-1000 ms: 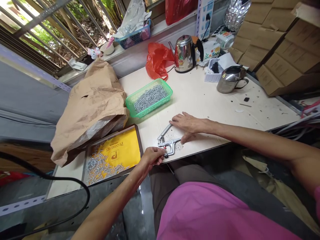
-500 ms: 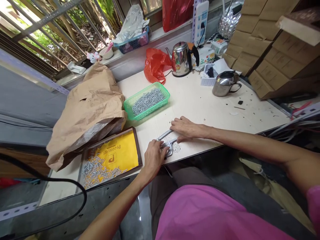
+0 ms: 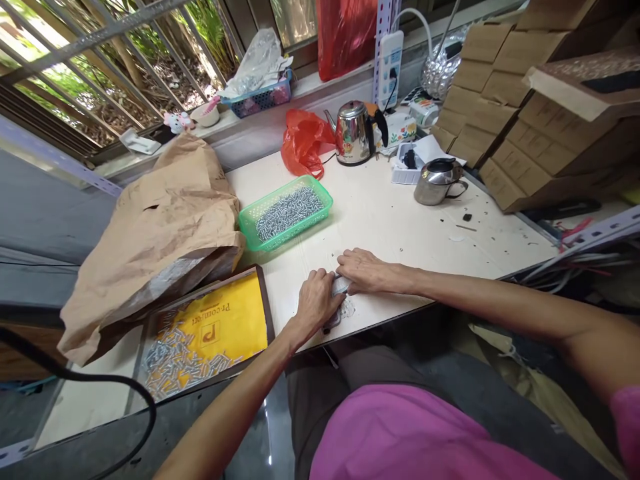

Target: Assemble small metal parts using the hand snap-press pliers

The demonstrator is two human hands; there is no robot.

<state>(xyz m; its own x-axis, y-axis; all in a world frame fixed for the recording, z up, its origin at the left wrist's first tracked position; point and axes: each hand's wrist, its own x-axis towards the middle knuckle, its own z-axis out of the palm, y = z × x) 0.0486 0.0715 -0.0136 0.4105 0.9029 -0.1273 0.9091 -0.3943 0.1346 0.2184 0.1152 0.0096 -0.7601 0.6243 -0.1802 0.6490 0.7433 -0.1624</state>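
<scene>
At the front edge of the table, my left hand (image 3: pixel 315 300) and my right hand (image 3: pixel 367 270) sit close together with curled fingers. Both grip a grey metal piece (image 3: pixel 341 285) with bar-like arms, mostly covered by the fingers; its exact kind I cannot make out. A worn pale patch (image 3: pixel 348 308) marks the tabletop just beside it. Left of my hands lies a shallow tray (image 3: pixel 267 310) with a yellow printed sheet (image 3: pixel 245 313) and many loose silver pins (image 3: pixel 187 363). Beyond my hands stands a green plastic basket (image 3: pixel 286 244) holding a heap of small silver pins (image 3: pixel 290 212).
Crumpled brown paper (image 3: pixel 165 207) covers the table's left side. Farther back are a red plastic bag (image 3: pixel 304 143), a steel kettle (image 3: pixel 353 137) and a small steel pot (image 3: pixel 436 183). Stacked cardboard boxes (image 3: pixel 500 113) rise at right. A black cable (image 3: pixel 100 379) hangs at lower left.
My hands have come closer together, and the metal piece's arms, spread and visible before, are now mostly hidden under my fingers. The camera view has shifted slightly.
</scene>
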